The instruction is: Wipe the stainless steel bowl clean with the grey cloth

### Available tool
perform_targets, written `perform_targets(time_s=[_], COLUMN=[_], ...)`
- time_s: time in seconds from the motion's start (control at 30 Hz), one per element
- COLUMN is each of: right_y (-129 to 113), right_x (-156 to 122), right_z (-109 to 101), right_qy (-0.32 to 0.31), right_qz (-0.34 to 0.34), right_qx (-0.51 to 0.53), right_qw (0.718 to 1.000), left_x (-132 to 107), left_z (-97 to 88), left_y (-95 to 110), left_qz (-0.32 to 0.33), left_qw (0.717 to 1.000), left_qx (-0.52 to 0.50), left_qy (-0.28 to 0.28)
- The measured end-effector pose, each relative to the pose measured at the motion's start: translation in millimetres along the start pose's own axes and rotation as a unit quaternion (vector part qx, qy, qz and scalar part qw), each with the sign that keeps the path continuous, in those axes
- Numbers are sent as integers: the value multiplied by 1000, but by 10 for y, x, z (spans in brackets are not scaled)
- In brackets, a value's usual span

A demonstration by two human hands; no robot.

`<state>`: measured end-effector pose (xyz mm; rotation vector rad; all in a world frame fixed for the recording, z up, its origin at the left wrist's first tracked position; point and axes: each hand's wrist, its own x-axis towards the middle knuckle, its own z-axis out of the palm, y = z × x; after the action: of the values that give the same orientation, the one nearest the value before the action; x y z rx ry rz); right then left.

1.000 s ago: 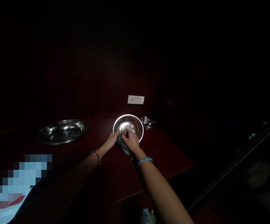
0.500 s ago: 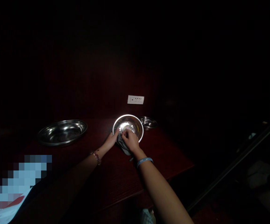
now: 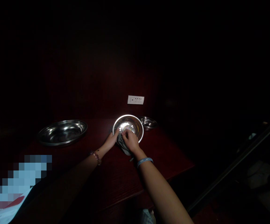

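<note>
A shiny steel bowl [image 3: 138, 126] is tilted toward me above the dark red tabletop. My left hand [image 3: 111, 140] grips its left rim, with the thumb on the inner side. Over the near rim hangs a grey cloth [image 3: 123, 147], partly inside the bowl and partly outside. My right hand [image 3: 130, 140] is at the bowl's near side with its fingers pinched together at the cloth. Bright reflections cover the bowl's bottom. The right fingertips are small in view, and the cloth between them is partly hidden by the hand.
A wide steel basin [image 3: 62, 132] rests at the left of the table [image 3: 116, 180]. Behind the bowl, to the right, sits a smaller steel dish [image 3: 150, 122]. A white wall socket [image 3: 136, 100] is above them. A dark slanting bar [image 3: 230, 168] crosses the right side.
</note>
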<state>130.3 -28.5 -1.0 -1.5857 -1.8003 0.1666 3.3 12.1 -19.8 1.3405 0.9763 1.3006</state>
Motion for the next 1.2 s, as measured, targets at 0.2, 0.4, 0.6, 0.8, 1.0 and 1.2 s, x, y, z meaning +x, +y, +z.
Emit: perform_targets(time_s=[0.2,0.4,0.6,0.8,1.0,1.2], right_y=[-3,-14,-10,-6,-7,-15], right_x=[2,-11,-6,-5,-4,-3], right_z=[0,-11,-3,0,-2,0], right_qy=[-1,7,10,9,7,9], right_qz=[3,-8,-4,-6,-7,-12], right_qx=[-2,1,-14,-23,-26,-30], right_qw=[1000,1000,1000,1000,1000,999], left_x=[-16,-16,-21,-40,-49,-24], left_z=[2,1,25,19,17,13], left_y=[33,32,54,82,92,62], left_qz=[4,-6,-8,-26,-36,-29], left_qw=[1000,1000,1000,1000,999,999], left_qx=[1,2,-14,-14,-1,17], left_qy=[-3,4,13,3,9,11])
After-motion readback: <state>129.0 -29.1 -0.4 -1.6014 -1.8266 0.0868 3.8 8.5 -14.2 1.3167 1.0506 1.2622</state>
